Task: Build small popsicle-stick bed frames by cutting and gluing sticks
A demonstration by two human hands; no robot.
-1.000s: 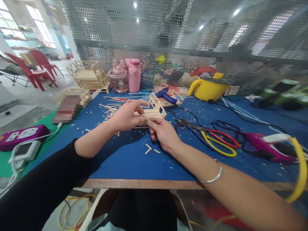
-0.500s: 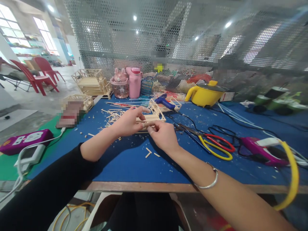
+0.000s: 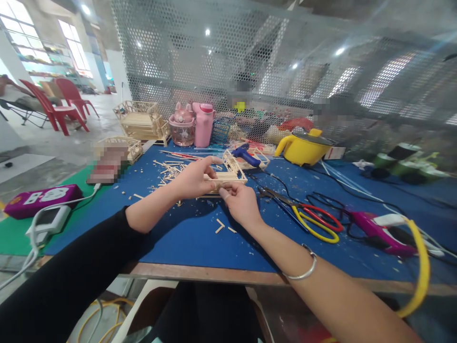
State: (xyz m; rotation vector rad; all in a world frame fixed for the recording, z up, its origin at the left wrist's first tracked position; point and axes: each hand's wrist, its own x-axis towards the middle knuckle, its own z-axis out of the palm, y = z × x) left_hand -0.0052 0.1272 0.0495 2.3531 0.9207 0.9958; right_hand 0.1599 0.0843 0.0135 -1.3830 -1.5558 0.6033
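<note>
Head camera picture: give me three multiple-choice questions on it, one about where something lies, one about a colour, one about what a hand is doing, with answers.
1. Where do the scissors lie?
A. on the blue table, to the right of the hands
B. on a red chair
C. inside the yellow pot

2. What colour is the tall bottle at the back of the table?
A. green
B. pink
C. black

3. What is the left hand doing?
A. resting flat on the table
B. gripping the scissors
C. holding the small stick frame

Answers: 1 A, the red and yellow handles sit on the blue top beside the right hand. 2 B, bottle and cap are both pink. 3 C, its fingers close on the frame's near edge, with the right hand pinching the same edge from below.
</note>
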